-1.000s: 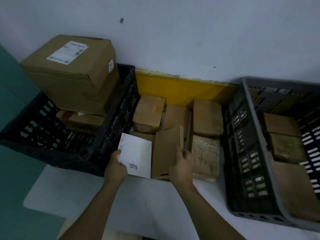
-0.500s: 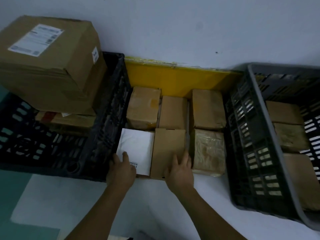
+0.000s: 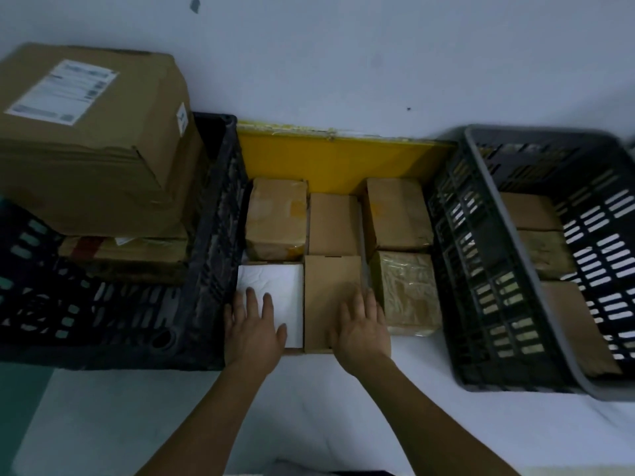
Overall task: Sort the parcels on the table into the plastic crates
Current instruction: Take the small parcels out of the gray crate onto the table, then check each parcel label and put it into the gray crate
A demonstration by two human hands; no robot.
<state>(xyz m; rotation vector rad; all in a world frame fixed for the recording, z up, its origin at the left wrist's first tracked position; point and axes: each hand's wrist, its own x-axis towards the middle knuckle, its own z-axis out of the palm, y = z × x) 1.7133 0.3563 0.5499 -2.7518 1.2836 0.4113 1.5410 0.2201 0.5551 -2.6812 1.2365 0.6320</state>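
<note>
Several parcels lie on the white table between two crates. A white padded envelope (image 3: 275, 286) lies flat at the front left, with my left hand (image 3: 252, 329) resting palm-down on it, fingers spread. Beside it a flat brown cardboard parcel (image 3: 330, 290) lies flat under my right hand (image 3: 360, 328), also palm-down with fingers apart. Behind and right sit brown boxes (image 3: 276, 218), (image 3: 333, 223), (image 3: 395, 211) and a tape-wrapped parcel (image 3: 405, 290). The black crate (image 3: 206, 269) stands to the left, the grey crate (image 3: 481, 269) to the right.
A large labelled cardboard box (image 3: 89, 139) is stacked on other parcels in the black crate. The grey crate holds three brown parcels (image 3: 543, 249). A yellow board (image 3: 336, 159) leans against the white wall behind the parcels. The white table surface (image 3: 309, 407) extends toward me.
Both parcels were held tilted up a second ago; they now lie flat on the pile, and my hands have flattened on top of them.
</note>
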